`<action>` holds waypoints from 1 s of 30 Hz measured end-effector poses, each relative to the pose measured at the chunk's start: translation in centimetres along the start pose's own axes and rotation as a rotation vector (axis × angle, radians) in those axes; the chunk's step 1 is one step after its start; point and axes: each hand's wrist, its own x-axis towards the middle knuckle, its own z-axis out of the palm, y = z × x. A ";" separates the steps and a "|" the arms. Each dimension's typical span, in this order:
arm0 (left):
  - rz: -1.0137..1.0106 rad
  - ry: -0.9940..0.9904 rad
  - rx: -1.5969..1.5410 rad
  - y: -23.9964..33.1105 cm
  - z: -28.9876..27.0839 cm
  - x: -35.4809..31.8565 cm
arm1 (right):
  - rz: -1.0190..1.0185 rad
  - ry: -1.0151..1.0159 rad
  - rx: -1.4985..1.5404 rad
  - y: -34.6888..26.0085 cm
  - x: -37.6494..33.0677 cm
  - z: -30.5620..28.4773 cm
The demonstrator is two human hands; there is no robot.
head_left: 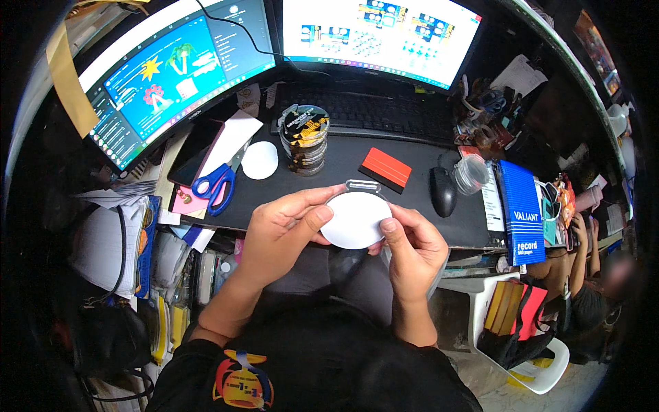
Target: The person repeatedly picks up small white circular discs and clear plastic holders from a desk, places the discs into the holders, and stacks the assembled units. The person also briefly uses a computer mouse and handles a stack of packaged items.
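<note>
Both hands hold a round medal (355,221) in front of the desk edge. Its face is plain white, and a dark metal ribbon loop sticks up at its top. My left hand (292,223) pinches the left rim, thumb on the face. My right hand (412,247) grips the right rim, its thumb also pressing the white face. Fingers behind the medal are mostly hidden. Beyond it stands a stack of similar medals (305,154) with dark and gold printed faces. A white paper disc (260,161) lies left of the stack, and a red squeegee card (386,169) lies to the right.
Blue-handled scissors (215,187) rest at the desk's left. A black mouse (443,191), clear round discs (471,173) and a blue record book (519,213) are at right. Behind are a keyboard (357,113) and two monitors (381,34). Another person (583,295) sits at far right, past a white chair (546,374).
</note>
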 end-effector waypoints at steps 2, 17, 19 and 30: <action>0.015 0.023 0.025 0.0 0.2 0.0 | -0.018 -0.008 -0.014 0.1 0.0 -0.2; 0.098 0.006 0.083 -0.3 -0.1 -0.1 | -0.071 -0.027 -0.102 -0.2 -0.1 -0.2; 0.110 0.009 0.092 -0.3 -0.1 -0.1 | -0.072 -0.030 -0.095 -0.3 0.0 -0.2; 0.076 -0.002 0.040 -0.2 -0.5 -0.1 | -0.013 -0.010 -0.003 -0.7 0.0 0.4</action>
